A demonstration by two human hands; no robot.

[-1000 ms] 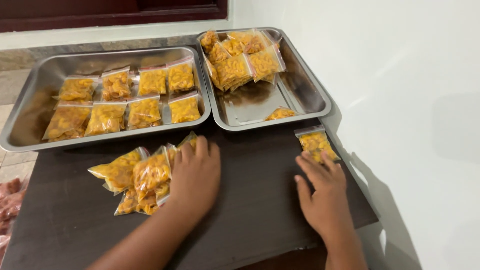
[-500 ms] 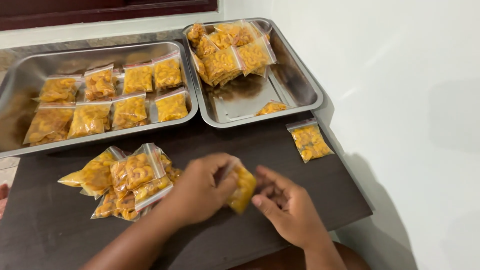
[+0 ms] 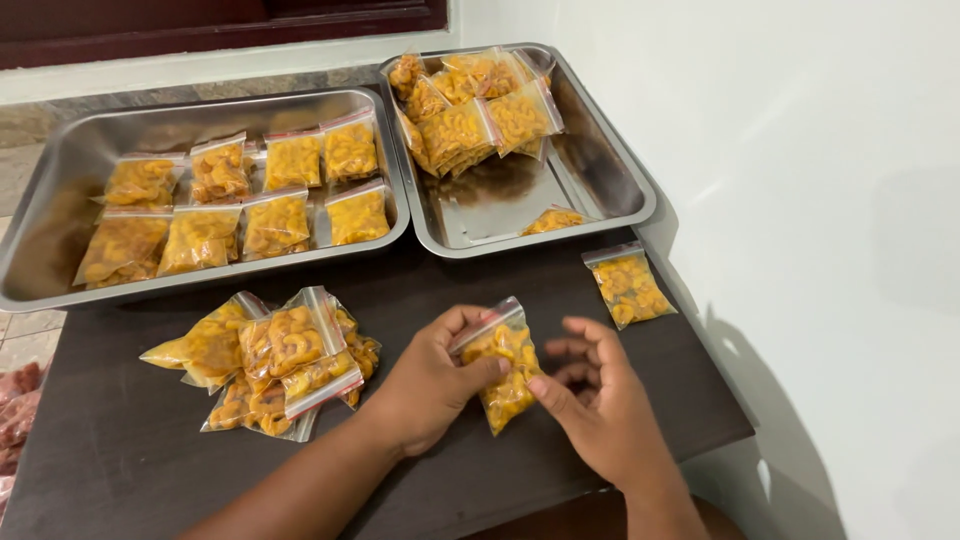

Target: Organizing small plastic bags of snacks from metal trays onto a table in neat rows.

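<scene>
Two hands over the dark counter point(image 3: 420, 290), working one small clear bag point(image 3: 503, 362) of orange-yellow snack curls, held just above the counter near its front edge. Left hand point(image 3: 432, 385): fingers point(image 3: 470, 375) curled shut on the bag's upper left side, thumb on the sealed end. Right hand point(image 3: 600, 410): thumb tip touches the bag's lower right edge; the other fingers are spread apart and loose behind it, gripping nothing.

Edges: front counter edge runs right below both wrists. Right edge sits close to the right hand, with a white wall point(image 3: 800, 200) beyond it. Free counter shows between the hands and the trays, and at the front left corner.

Left of the left hand, near but not touching: loose pile of filled bags point(image 3: 270, 365). Single bag point(image 3: 627, 285) lies flat near the right edge, apart from the right hand.

Back of counter: two steel trays side by side, rims touching. Left tray point(image 3: 60, 215) holds bags laid in two rows. Right tray point(image 3: 600, 150) has a heap of bags at its far end and one bag at its near rim; the rest is bare metal.
</scene>
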